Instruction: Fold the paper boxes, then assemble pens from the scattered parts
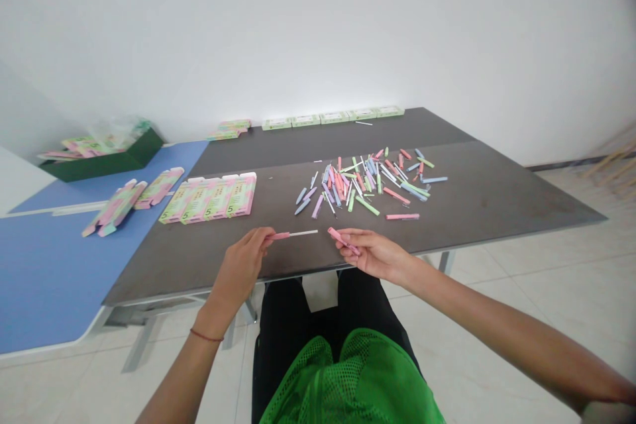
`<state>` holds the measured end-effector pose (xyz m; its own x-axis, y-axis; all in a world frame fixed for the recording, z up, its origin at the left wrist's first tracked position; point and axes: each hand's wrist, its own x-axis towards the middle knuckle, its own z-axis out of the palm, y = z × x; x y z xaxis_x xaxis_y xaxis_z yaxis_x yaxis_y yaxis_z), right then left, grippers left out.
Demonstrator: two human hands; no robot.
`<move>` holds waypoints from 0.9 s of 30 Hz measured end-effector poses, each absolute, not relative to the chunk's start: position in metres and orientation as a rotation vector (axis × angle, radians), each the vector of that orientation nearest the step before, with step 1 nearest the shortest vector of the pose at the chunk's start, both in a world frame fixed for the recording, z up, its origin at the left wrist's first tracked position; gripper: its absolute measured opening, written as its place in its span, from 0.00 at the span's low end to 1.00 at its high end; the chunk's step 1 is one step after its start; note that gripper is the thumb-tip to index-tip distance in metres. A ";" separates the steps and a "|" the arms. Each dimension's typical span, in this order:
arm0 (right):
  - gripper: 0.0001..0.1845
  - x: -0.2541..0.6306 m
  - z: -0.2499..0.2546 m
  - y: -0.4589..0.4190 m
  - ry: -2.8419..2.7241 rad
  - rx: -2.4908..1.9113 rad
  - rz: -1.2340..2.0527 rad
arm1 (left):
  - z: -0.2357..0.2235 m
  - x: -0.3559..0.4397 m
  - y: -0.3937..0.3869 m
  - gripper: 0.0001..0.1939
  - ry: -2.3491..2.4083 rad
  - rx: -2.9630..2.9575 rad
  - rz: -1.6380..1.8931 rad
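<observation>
In the head view, the left hand (243, 258) pinches a pink tube (281, 236) between thumb and fingers, a thin white rod (304, 232) running from it toward the right hand (372, 253). That hand grips a second pink tube (342, 240), tilted, its end near the fingertips. Both hands are above the near edge of the dark desk (497, 199), just apart. Beyond them lies a loose heap of pastel tubes (368, 182), with a lone pink tube (402, 216) on its near side. A row of pink-and-green cartons (207, 197) sits toward the desk's left edge, contents hidden; more cartons (332, 117) line the far edge. Across the blue desk (50, 278), loose cartons (114, 209) lie near the join. At its far corner, a dark green box (99, 167) holds stacked cartons (84, 148) and a clear plastic bag (116, 132).
</observation>
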<state>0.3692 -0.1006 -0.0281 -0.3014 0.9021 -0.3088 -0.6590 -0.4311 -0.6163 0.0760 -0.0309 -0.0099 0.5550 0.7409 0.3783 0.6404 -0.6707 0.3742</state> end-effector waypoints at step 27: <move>0.18 0.363 -0.024 -0.106 -0.867 -0.990 1.674 | 0.017 0.093 -0.050 0.13 0.843 2.713 0.829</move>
<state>0.3632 -0.1059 -0.0237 -0.1996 0.9562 -0.2142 -0.3769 -0.2767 -0.8840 0.0929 -0.0501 0.0169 0.6830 0.5690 0.4579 0.4674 -0.8223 0.3246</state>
